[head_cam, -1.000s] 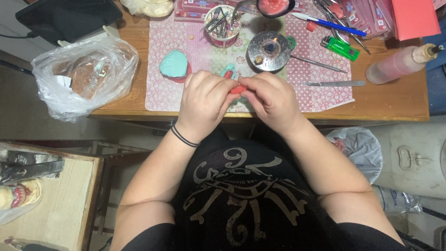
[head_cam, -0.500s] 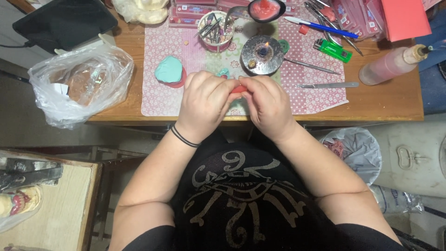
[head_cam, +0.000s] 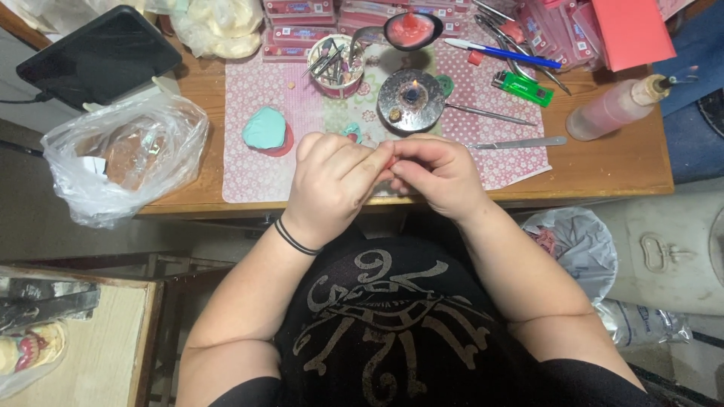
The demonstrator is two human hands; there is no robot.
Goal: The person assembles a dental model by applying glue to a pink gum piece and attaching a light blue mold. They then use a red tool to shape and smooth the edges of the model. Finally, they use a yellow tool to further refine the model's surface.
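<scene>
Shifted slightly rightward since before: left hand and right hand, both pinching red wax piece near lit burner for softening.

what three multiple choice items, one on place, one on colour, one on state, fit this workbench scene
1. Where is the clear plastic bag?
A. left end of the table
B. on the floor
C. on the lap

2. What colour is the lighter?
A. blue
B. green
C. black

3. What do the left hand and right hand do?
A. lie flat and apart
B. pinch a small red piece together
C. grip the bottle

Key: 1 A, it sits at the table's left end; 2 B, it is bright green; 3 B, their fingertips meet on it.
</scene>
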